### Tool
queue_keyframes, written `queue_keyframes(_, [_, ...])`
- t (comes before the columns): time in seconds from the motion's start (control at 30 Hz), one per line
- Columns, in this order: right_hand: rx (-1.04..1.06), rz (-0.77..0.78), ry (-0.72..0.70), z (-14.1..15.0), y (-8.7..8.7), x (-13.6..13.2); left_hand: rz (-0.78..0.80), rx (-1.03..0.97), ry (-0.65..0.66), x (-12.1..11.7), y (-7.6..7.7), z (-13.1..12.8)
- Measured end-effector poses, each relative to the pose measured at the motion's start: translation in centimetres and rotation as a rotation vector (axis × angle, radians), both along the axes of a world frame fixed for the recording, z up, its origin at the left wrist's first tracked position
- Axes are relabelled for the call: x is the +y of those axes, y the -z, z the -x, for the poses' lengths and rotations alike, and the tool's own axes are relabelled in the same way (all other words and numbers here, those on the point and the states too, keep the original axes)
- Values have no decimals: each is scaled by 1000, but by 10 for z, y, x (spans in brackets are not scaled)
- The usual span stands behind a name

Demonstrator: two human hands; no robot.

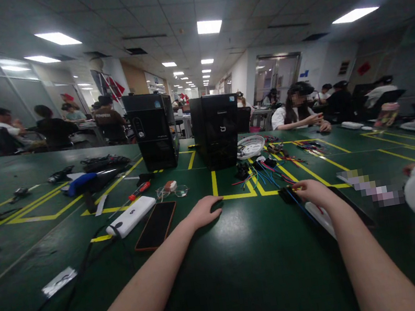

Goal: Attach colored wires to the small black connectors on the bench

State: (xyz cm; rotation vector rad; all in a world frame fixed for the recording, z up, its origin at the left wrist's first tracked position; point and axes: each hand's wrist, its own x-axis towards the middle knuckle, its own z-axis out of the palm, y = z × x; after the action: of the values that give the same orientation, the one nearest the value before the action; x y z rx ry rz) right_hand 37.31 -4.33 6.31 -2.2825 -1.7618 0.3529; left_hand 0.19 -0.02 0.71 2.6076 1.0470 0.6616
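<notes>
Head view, looking down along both my forearms over the green table (251,275). My left hand (205,211) lies palm down on the tabletop, fingers loosely together and curled a little, gripping nothing; it rests just short of a yellow tape line (238,195), and my phone (156,225) lies face up near its left, beside a white power bank (132,216). My right hand (314,191) is curled around a small black connector (288,195), thumb and fingers pinched on it, with blue wires (304,209) trailing back under my wrist. Whether the connector rests on the table or is lifted off it I cannot tell. Under my right forearm lies a white flat object (320,216), partly hidden. Ahead of that hand is a loose tangle of coloured cables (264,171), then a white basket (251,146), and two black computer towers (216,130) stand upright past the tape. A pair of glasses (173,190) and a red-handled screwdriver (139,189) lie to the left. Across the table another person (296,113) sits with hands on the surface.
</notes>
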Motion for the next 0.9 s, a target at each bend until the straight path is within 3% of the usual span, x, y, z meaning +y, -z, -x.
queue_keyframes(0.33, [-60, 32, -13, 6, 2, 0, 0, -5, 17, -2, -3, 0])
queue_keyframes(0.53, [-155, -69, 20, 4, 8, 5, -15, -8, 28, 0, -1, 2])
queue_keyframes(0.9, [-213, 95, -30, 9, 5, 2, -27, -11, 36, 0, 0, 0])
